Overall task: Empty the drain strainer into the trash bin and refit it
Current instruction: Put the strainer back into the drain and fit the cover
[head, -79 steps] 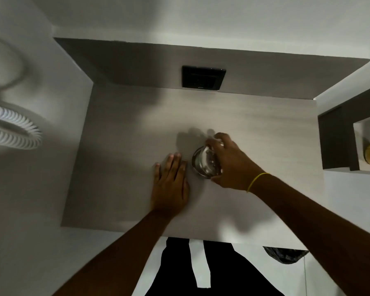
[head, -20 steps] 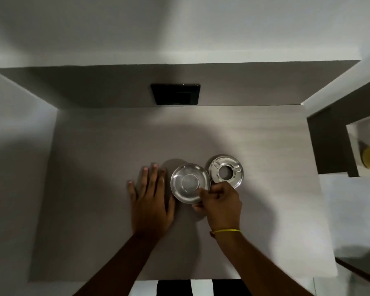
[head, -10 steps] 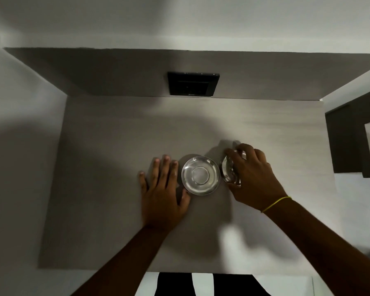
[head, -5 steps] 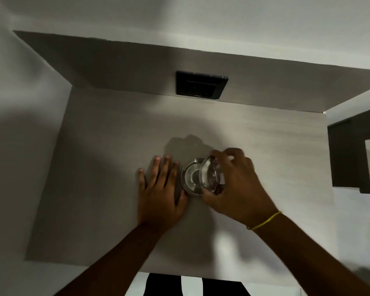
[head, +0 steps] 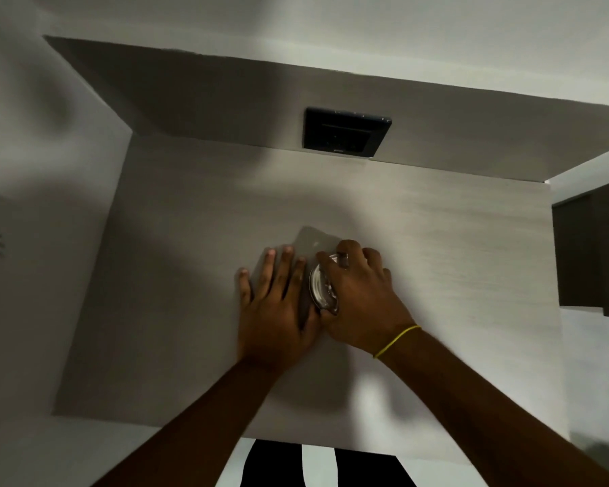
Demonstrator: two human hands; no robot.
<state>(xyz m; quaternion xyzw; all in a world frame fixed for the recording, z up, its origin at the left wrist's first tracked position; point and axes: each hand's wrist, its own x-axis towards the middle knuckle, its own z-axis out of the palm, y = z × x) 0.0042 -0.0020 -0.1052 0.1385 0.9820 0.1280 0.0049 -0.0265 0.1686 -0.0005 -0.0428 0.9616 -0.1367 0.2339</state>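
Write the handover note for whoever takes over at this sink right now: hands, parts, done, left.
Left hand: flat, palm down on the sink floor, holding nothing, just left of the drain.
Right hand: closed over the metal drain strainer, pressing it at the drain spot.
Only the strainer's left rim shows; whether it sits flush is hidden by the fingers.
No trash bin in view, so emptying cannot be confirmed here.
Left: seat the strainer fully, lift both hands, check it lies level.

Glossy metal strainer [head: 322,288] on a matt, faintly grained sink floor [head: 197,275].
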